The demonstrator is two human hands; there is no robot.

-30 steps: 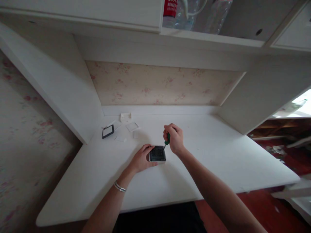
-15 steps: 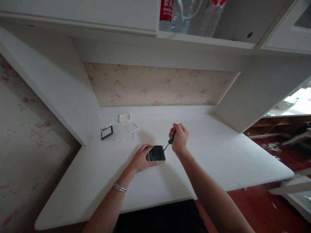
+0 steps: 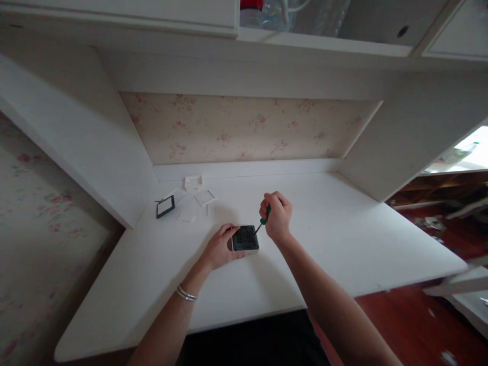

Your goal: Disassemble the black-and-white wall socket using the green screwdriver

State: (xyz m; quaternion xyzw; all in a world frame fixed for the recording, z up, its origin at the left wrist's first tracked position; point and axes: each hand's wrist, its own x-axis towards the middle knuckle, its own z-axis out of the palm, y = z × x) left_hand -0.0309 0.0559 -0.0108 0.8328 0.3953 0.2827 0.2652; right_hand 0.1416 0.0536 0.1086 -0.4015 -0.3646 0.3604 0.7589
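A small square box (image 3: 246, 239), black on top with pale sides, rests on the white desk. My left hand (image 3: 221, 247) grips it from the left, thumb at the near side and fingers at the far side. My right hand (image 3: 278, 214) is closed around the green handle of a screwdriver (image 3: 264, 220). The screwdriver slants down to the left, and its tip meets the right part of the black top. What the tip touches inside is too small to make out.
At the desk's (image 3: 343, 244) back left lie a black frame (image 3: 165, 206), a white square frame (image 3: 205, 197), a small white tray-like part (image 3: 193, 182) and thin pale pieces. Above hangs a white cabinet (image 3: 324, 43) with plastic bottles. Side panels bound the desk left and right.
The view has tilted down slightly. My right hand has shifted a little, so the screwdriver stands somewhat steeper against the black top. My left hand keeps its hold on the box.
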